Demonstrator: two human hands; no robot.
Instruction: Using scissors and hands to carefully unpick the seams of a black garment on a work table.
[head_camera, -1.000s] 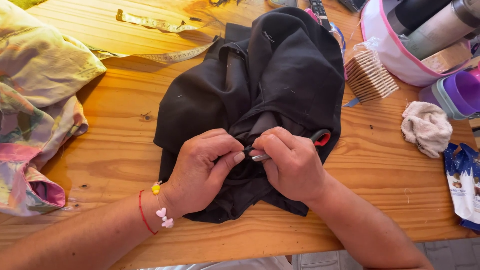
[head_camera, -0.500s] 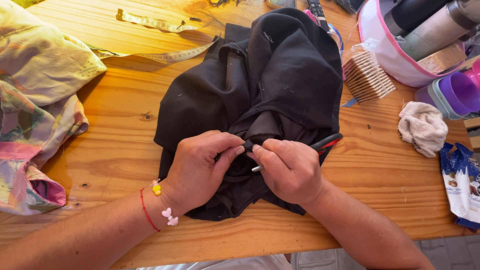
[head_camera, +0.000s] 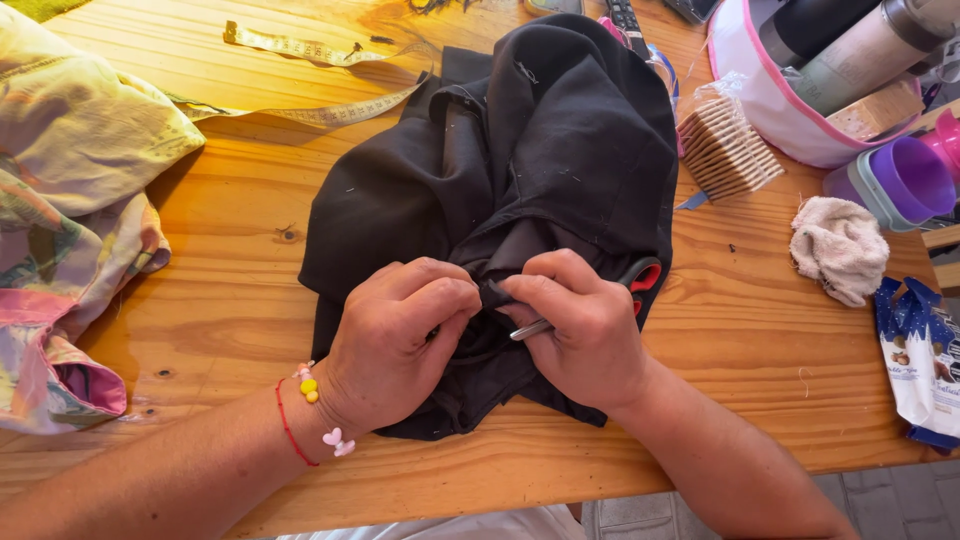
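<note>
My left hand (head_camera: 405, 335) pinches a fold of the black garment (head_camera: 500, 200), fingers closed on the cloth. My right hand (head_camera: 580, 325) grips scissors (head_camera: 600, 300) with red handles, the blades tucked against that same fold. The garment lies bunched mid-worktop (head_camera: 230, 270). Left of the garment sits a floral cloth (head_camera: 70, 200); beyond it a tape measure (head_camera: 320, 110); right of it a stack of crackers (head_camera: 725, 150) and a crumpled rag (head_camera: 838, 248).
</note>
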